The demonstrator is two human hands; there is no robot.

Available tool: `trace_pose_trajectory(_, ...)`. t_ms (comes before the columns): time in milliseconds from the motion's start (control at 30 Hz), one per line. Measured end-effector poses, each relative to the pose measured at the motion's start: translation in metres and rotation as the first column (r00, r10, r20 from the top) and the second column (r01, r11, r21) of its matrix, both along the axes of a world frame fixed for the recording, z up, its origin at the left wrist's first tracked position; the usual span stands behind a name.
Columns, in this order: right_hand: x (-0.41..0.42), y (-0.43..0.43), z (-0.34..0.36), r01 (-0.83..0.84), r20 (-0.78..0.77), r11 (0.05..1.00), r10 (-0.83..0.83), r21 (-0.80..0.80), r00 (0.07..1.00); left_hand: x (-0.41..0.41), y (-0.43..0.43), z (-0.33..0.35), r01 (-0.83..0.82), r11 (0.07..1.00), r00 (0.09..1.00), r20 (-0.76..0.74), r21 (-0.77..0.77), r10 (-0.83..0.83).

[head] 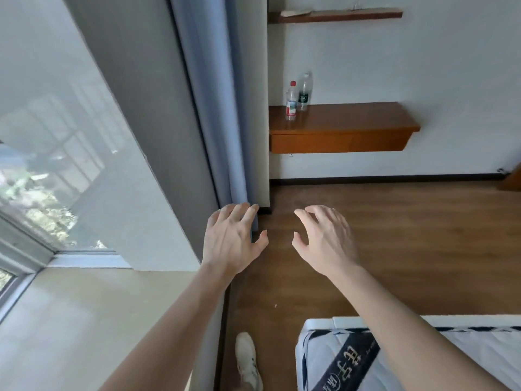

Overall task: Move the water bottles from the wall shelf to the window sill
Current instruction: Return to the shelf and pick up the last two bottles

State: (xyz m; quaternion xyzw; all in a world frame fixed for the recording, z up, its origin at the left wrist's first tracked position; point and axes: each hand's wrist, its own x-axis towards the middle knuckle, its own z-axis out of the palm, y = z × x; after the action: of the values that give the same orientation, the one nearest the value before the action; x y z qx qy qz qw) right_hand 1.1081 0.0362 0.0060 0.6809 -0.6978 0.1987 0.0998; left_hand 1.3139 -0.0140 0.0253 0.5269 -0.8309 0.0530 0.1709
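Bottles to be moved are not in either hand. Nearest the camera, a white shoe [248,359] stands on the wooden floor [408,235], with the corner of a mattress [423,359] just to its right. On the near left lies the pale window sill [84,320], bare along the glass. Both arms reach forward over the floor: the left hand [232,238] and the right hand [324,238] hover palm down, fingers spread and slightly curled, holding nothing. The left fingertips [251,210] overlap the lower edge of the blue curtain [214,108]. Far beyond, on the left end of the lower wall shelf [352,122], stand two upright bottles just beside each other: the red-capped bottle [291,101] nearer, the green-labelled bottle [304,93] behind it. Higher up hangs a thinner upper shelf [338,16].
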Motion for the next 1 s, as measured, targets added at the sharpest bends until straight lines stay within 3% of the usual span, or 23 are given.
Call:
trace_pose_trajectory(567,-0.079,-0.284,0.021,0.17,-0.045,0.982,-0.166,0.08,0.985,-0.105,-0.319,0.009,0.162,0.985,0.987,-0.026,0.058,-0.161)
trace_pose_trajectory(1000,-0.178,-0.404,0.01,0.336,-0.014,0.931,-0.338,0.145,0.941,-0.226,-0.462,-0.003,0.245,0.96,0.968,0.021,0.133,-0.25)
